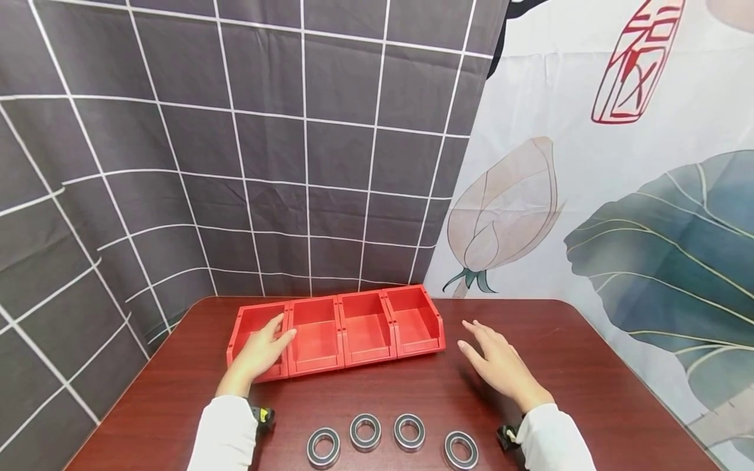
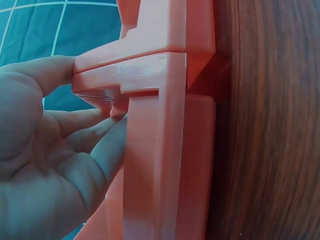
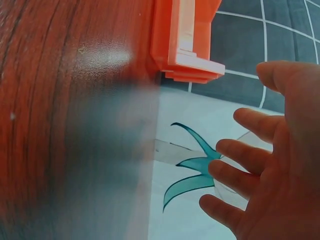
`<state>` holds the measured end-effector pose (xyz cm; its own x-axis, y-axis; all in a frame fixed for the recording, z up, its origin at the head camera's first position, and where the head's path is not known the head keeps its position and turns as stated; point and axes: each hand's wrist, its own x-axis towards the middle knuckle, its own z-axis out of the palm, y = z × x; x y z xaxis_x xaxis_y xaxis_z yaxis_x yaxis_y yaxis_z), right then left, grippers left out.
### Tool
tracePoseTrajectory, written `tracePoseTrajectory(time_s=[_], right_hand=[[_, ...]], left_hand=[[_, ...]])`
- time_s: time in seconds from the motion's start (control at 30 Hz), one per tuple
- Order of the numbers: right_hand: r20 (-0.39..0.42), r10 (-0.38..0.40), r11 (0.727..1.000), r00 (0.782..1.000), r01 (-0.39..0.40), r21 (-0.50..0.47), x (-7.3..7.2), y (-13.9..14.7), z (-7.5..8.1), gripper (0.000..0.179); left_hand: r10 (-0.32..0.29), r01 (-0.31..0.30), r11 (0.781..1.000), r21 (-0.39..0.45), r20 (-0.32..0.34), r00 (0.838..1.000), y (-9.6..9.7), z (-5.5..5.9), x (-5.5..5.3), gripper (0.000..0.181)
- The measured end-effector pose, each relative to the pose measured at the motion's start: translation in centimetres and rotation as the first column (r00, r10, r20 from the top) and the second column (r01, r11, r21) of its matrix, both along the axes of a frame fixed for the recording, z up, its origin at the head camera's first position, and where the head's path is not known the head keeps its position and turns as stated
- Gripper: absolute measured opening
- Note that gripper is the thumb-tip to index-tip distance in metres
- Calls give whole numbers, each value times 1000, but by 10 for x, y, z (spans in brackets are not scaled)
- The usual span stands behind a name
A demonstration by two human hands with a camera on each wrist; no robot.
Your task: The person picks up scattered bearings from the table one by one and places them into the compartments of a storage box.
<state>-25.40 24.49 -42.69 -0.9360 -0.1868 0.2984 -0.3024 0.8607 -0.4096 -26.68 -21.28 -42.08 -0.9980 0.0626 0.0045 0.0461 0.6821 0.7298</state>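
A row of joined red storage bins (image 1: 314,333) sits at the far side of the table. My left hand (image 1: 259,350) is at the leftmost bin, pinching the wall between it and its neighbour. The left wrist view shows the thumb on one side of the red wall (image 2: 145,75) and the fingers on the other, their tips partly hidden. To the right of the bins, my right hand (image 1: 503,366) hovers over the table with fingers spread and nothing in them. In the right wrist view, the end bin (image 3: 187,55) lies beyond the thumb.
Several ball bearings, among them a left one (image 1: 323,448) and a right one (image 1: 461,450), lie flat near the front of the dark red wooden table (image 1: 377,386). A grey checked curtain (image 1: 265,144) and a white flower-printed cloth (image 1: 530,98) hang behind the table.
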Motion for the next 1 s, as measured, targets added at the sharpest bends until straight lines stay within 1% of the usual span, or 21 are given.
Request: tracePoseTrajectory(time_s=[0.17, 0.33, 0.5, 0.7, 0.87, 1.0], right_hand=[[17, -6, 1000, 1000, 6, -6, 1, 1, -1, 60], [39, -15, 1000, 999, 16, -8, 0, 3, -1, 64], [39, -8, 1000, 999, 8, -8, 1, 2, 0, 61], [36, 2, 1000, 999, -1, -15, 2, 2, 1, 59], [6, 15, 1000, 1000, -15, -20, 1, 3, 2, 58], [-16, 25, 999, 1000, -25, -30, 0, 3, 4, 57]], left_hand=[[-3, 3, 1000, 6, -1, 1000, 3, 1, 0, 72], [-8, 8, 1000, 6, 6, 1000, 11, 2, -4, 75], [-24, 24, 1000, -9, 20, 1000, 20, 2, -11, 78], [-43, 43, 999, -18, -5, 999, 26, 0, -19, 75], [-49, 49, 999, -6, -7, 999, 31, 0, -23, 74], [-69, 69, 998, 0, -18, 997, 38, 1, -26, 75]])
